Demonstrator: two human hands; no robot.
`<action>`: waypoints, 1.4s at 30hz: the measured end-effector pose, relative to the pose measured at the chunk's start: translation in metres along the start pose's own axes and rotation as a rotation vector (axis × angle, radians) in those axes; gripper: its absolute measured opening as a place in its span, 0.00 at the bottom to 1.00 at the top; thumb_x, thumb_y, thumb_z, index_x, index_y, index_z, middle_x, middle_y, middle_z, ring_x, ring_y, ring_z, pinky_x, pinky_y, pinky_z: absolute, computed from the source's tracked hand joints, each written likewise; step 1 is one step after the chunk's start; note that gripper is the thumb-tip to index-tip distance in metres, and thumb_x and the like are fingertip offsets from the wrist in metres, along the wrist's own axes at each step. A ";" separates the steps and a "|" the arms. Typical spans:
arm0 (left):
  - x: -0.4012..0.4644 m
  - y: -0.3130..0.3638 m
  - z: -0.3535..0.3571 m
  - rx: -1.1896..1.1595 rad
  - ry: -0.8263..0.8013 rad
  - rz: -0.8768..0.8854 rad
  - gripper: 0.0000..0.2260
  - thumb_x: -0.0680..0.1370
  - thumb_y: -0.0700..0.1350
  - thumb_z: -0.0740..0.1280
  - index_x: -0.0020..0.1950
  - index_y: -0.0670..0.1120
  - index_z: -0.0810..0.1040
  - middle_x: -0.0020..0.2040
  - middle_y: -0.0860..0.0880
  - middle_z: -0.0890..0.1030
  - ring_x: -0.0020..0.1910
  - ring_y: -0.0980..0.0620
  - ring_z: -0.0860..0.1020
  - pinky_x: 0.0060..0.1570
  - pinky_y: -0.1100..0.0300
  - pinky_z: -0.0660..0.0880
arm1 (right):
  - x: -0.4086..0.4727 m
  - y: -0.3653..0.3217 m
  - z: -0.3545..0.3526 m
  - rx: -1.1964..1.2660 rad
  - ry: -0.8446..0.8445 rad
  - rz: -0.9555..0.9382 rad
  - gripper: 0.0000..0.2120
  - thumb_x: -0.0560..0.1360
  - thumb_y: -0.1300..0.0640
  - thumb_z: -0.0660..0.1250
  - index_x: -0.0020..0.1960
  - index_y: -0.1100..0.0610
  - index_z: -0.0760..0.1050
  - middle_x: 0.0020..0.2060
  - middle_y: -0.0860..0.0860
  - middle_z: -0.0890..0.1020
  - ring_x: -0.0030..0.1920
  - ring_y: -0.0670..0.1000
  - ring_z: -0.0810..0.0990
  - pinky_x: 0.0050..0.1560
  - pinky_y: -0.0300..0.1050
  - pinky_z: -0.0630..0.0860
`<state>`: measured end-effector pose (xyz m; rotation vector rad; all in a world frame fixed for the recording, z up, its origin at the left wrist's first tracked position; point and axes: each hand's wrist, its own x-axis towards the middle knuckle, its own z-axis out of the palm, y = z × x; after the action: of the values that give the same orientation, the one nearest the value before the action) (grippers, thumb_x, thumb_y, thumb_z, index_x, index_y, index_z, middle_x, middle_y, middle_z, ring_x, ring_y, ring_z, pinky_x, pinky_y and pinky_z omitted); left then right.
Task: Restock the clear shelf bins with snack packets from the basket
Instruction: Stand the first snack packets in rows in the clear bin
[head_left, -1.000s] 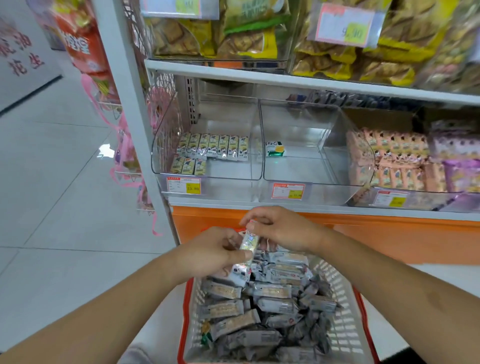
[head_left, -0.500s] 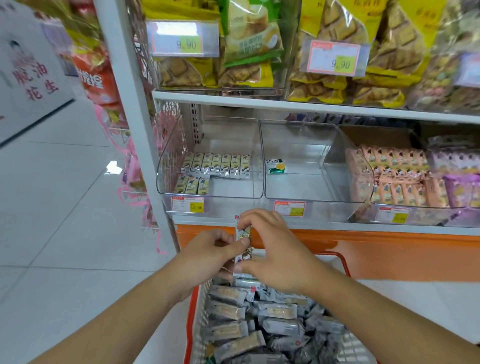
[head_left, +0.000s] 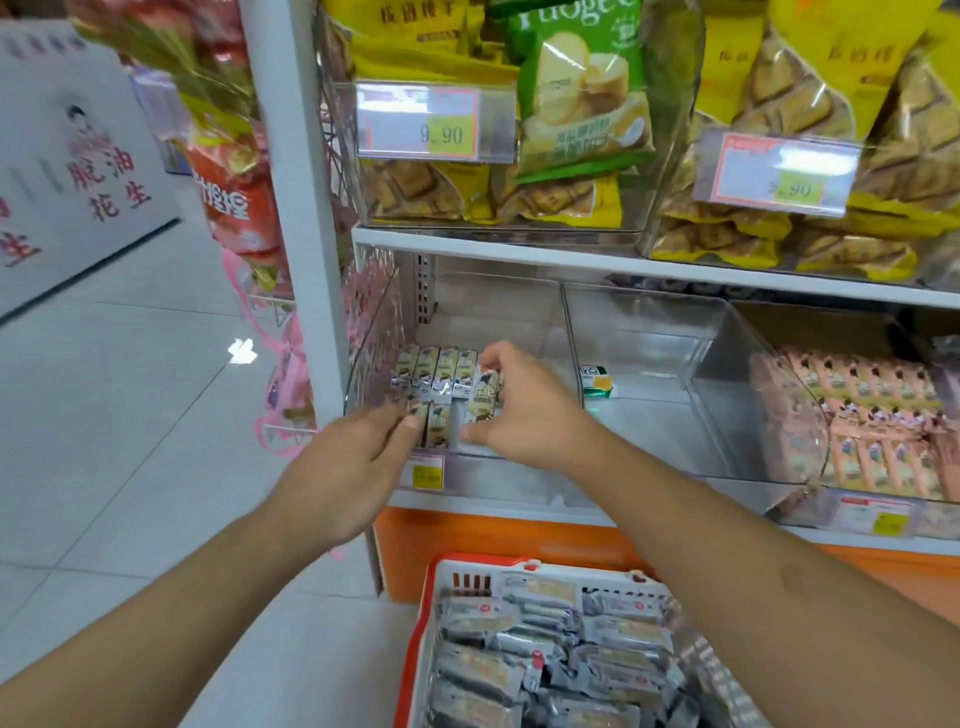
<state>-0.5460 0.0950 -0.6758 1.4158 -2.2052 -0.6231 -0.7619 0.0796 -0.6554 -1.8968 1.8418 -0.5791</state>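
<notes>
The left clear bin (head_left: 375, 358) on the lower shelf holds two rows of small silver snack packets (head_left: 441, 371). My right hand (head_left: 530, 415) is inside this bin and pinches one packet (head_left: 480, 397) upright, just right of the front row. At the bin's front left, my left hand (head_left: 353, 462) reaches in with fingers and thumb against the front-row packets (head_left: 435, 428). The red and white basket (head_left: 470, 566) sits below on the floor, filled with several silver packets (head_left: 550, 649).
The middle clear bin (head_left: 675, 322) holds one green packet (head_left: 596, 379). A bin of pink packets (head_left: 852, 415) stands at the right. Yellow snack bags (head_left: 566, 135) fill the shelf above. A white upright post (head_left: 291, 208) borders the shelf on the left, with tiled floor beyond it.
Both hands rose from above the basket into the left bin. The right hand carried the packet along. The view moved closer and higher.
</notes>
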 end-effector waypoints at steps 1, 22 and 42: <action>0.002 -0.005 0.002 0.044 -0.019 -0.004 0.16 0.86 0.57 0.53 0.42 0.53 0.71 0.39 0.53 0.76 0.41 0.55 0.75 0.42 0.54 0.69 | 0.013 0.003 0.006 -0.034 -0.042 0.020 0.38 0.69 0.50 0.83 0.72 0.52 0.67 0.61 0.47 0.73 0.59 0.51 0.74 0.54 0.45 0.71; 0.010 -0.008 0.017 0.024 -0.033 0.018 0.15 0.86 0.57 0.55 0.42 0.55 0.71 0.39 0.54 0.75 0.42 0.55 0.74 0.42 0.54 0.71 | 0.061 0.036 0.048 -0.107 -0.172 0.017 0.36 0.69 0.46 0.83 0.71 0.52 0.72 0.68 0.50 0.75 0.65 0.53 0.76 0.65 0.50 0.76; -0.098 -0.009 0.138 0.139 -0.664 -0.168 0.13 0.87 0.53 0.56 0.45 0.51 0.72 0.41 0.51 0.76 0.42 0.50 0.76 0.42 0.55 0.70 | -0.184 0.172 0.096 -0.333 -0.607 0.142 0.07 0.81 0.54 0.67 0.58 0.52 0.74 0.45 0.48 0.75 0.45 0.51 0.74 0.50 0.50 0.77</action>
<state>-0.5837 0.1999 -0.8039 1.6469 -2.6801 -1.1540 -0.8536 0.2609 -0.8325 -1.8378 1.6991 0.3464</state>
